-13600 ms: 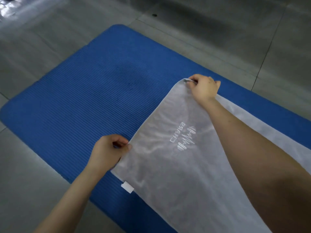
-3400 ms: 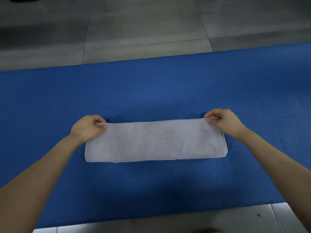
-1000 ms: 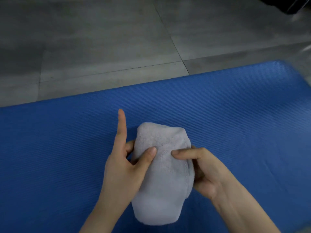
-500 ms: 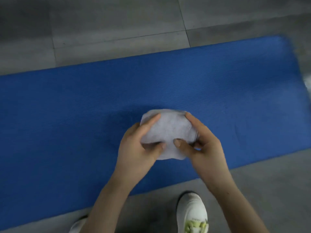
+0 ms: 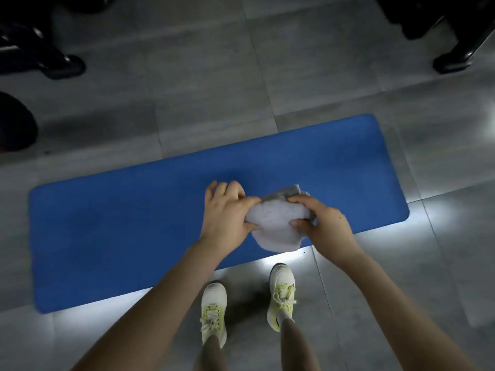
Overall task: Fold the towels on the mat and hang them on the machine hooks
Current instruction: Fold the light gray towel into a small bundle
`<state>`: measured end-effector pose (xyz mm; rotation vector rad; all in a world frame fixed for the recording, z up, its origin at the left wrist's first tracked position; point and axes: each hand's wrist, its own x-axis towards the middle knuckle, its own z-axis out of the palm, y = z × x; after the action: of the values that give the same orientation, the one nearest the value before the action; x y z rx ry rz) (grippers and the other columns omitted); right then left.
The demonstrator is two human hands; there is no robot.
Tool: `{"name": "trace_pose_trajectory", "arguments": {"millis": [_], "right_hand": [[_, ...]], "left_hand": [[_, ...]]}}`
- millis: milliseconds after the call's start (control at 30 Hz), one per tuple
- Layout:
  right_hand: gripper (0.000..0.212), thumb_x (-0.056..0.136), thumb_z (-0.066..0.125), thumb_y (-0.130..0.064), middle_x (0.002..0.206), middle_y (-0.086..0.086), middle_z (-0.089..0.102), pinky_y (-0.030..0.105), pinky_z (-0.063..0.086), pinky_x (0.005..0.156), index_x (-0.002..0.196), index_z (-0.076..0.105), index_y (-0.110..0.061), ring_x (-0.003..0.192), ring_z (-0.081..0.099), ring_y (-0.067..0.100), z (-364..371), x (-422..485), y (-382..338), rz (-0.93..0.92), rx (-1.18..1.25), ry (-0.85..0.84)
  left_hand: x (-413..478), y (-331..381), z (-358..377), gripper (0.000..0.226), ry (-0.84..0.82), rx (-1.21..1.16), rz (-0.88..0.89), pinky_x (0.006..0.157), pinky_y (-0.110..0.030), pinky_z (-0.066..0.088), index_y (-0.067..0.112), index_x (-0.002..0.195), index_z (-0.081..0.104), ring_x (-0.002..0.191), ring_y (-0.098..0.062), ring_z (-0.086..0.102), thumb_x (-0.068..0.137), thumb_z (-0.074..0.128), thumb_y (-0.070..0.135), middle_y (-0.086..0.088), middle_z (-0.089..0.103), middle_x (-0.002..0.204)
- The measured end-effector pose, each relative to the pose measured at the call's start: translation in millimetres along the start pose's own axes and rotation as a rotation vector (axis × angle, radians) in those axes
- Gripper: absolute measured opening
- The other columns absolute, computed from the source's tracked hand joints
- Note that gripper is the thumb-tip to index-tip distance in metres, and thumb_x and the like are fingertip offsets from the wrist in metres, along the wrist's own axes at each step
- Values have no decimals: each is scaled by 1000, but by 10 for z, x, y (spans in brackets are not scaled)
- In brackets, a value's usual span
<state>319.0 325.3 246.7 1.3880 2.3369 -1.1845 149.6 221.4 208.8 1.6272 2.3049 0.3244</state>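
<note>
Grey tiled floor (image 5: 201, 84), pair of white sneakers with yellow-green laces (image 5: 213, 303), bright glare (image 5: 439, 215) on tiles

Left hand (image 5: 227, 212) and right hand (image 5: 325, 226) – arms outstretched – pinch the towel (image 5: 276, 220)

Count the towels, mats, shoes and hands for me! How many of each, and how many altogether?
Towels: 1, the white towel
Mats: 1, the blue mat
Shoes: 2, the left shoe and the right shoe
Hands: 2, the left hand and the right hand, both gripping the towel
Total: 6
</note>
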Motion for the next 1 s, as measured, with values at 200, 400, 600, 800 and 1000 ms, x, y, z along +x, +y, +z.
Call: {"name": "trace_pose_trajectory", "arguments": {"millis": [200,400,600,800,1000], "right_hand": [[36,87,63,-18,111,1,68,30,39,83,122,60,-25,87,57,20,-1002,-576,-543,-48,15,117],[50,78,74,-17,102,-9,65,29,46,86,124,57,-29,94,58,14,-2166,-819,-524,13,241,244],[51,73,79,-17,77,8,63,38,52,71,117,53,-15,77,60,25,-3383,-475,-257,19,357,310],[56,73,79,-23,90,-1,56,30,45,76,122,53,-12,91,58,22,-4424,345,-325,-84,223,315],[55,79,74,-23,110,8,62,32,46,88,128,51,-12,104,58,23,-5290,1583,-628,-154,149,338]], "left_hand": [[94,541,-1246,48,-216,-221,91,114,-40,18,21,115,62,118,-14,44,72,77,37,8,55,123],[586,1340,-2044,48,-239,-414,107,91,-26,42,24,119,60,99,-8,55,74,76,33,12,63,111],[1435,2221,-2373,49,-72,-338,67,108,-34,24,26,118,59,97,-8,58,73,75,38,13,65,107],[2505,2572,-2720,54,37,-307,44,95,-36,38,25,120,56,87,-9,54,72,77,35,6,66,102],[3982,2412,-3006,55,102,-312,39,89,-29,39,25,118,60,95,-14,61,68,80,36,9,66,107]]}}
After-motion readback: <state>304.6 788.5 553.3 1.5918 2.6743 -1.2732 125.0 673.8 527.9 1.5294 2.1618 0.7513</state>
